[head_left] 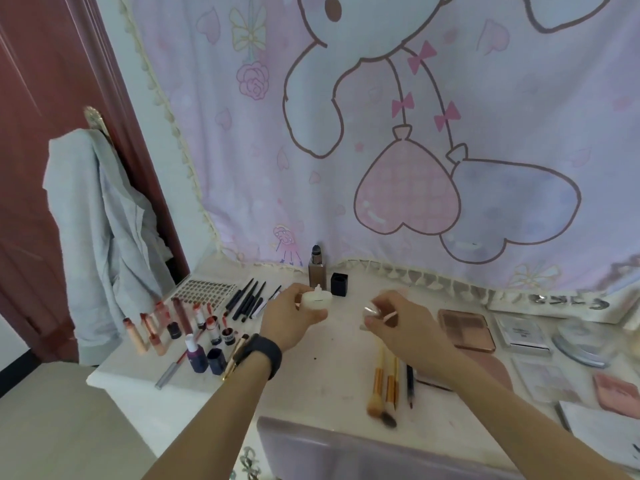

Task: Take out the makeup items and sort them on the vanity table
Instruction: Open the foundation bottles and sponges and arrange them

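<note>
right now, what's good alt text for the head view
Above a white table, the left hand holds a small white bottle and the right hand pinches a small shiny item, too blurred to name. At the left stand lipsticks, in the middle lie brushes, at the right palettes, below a cartoon curtain.

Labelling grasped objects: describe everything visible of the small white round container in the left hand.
The small white round container is squat, apparently translucent plastic, with a small pointed nozzle on top. It is upright, held above the white vanity table. The left hand grips it from the side, thumb and fingers curled round it. Nothing else touches it.
</note>
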A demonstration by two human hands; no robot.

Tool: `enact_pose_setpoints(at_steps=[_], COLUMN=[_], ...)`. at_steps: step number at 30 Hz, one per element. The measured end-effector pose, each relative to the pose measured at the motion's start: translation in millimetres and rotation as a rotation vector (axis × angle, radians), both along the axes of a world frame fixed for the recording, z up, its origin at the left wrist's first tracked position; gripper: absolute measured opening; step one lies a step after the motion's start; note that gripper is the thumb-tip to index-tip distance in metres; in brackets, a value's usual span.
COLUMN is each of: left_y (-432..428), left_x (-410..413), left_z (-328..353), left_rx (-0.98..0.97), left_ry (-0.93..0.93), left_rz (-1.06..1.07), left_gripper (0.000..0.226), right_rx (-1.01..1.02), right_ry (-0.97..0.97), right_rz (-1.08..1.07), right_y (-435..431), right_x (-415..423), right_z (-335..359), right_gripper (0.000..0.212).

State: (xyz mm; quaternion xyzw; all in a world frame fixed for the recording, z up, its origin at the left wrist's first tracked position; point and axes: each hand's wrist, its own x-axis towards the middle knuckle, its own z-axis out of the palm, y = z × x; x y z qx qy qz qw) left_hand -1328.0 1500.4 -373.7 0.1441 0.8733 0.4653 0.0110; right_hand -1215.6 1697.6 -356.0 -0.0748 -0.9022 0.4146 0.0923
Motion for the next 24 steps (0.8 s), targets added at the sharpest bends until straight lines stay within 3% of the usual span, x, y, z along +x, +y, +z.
enact_pose_setpoints(at_steps=[4,8,24], left_y=[-1,0,4], left_x=[-35,-52,-70], left_z=[4,0,-11], left_rx=[-0.161,-0.198,-0.273], left_ry=[0.033,0.063,0.128], left_rz=[-0.005,-0.040,-0.124], left_gripper=[0.042,0.045,0.053], right_rx=[0.258,0.360,0.406], right_ry=[-0.053,-0.094,-0.085], right_rz=[0.055,0.105,0.012], right_y=[-3,-8,-16], right_x=[-47,-88,-112], right_z=[-10,-21,-46], right_gripper=[0.023,0.041,0.040])
